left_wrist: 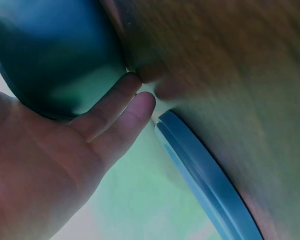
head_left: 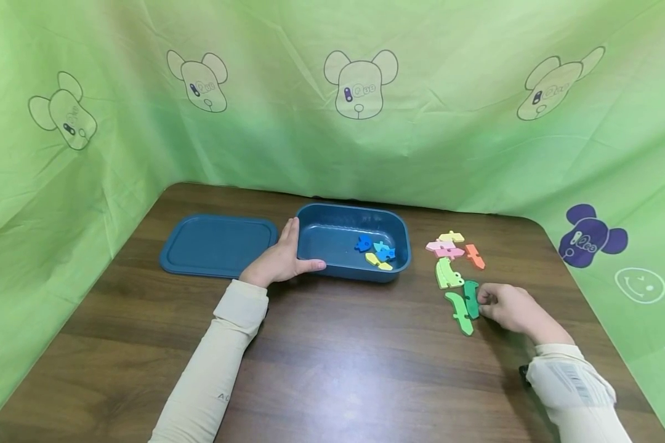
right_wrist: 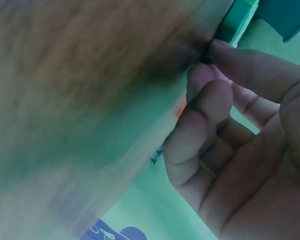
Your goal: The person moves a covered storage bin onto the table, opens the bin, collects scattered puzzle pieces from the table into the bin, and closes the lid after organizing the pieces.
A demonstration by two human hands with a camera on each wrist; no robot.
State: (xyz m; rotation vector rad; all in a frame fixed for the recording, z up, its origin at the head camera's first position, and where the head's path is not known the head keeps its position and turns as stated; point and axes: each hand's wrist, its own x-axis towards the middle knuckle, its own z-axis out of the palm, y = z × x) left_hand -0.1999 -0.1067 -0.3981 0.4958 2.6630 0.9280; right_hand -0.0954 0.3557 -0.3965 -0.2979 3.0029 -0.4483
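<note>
My left hand [head_left: 287, 253] rests flat against the left end of a dark blue container [head_left: 332, 229], fingers straight along its wall [left_wrist: 55, 55] and thumb along the front. Inside lie blue [head_left: 364, 243], light blue [head_left: 385, 251] and yellow [head_left: 378, 261] foam pieces. My right hand [head_left: 486, 300] has curled fingers and pinches the right edge of a dark green piece [head_left: 471, 298] lying on the table. In the right wrist view the thumb [right_wrist: 250, 60] touches that green piece [right_wrist: 240, 17].
The container's blue lid [head_left: 218, 244] lies flat left of my left hand, its rim [left_wrist: 210, 175] close to the fingertips. Yellow [head_left: 451, 236], pink [head_left: 444, 248], orange [head_left: 475, 256], light green [head_left: 447, 273] and green [head_left: 459, 312] pieces lie right of the container. Green cloth walls surround the wooden table.
</note>
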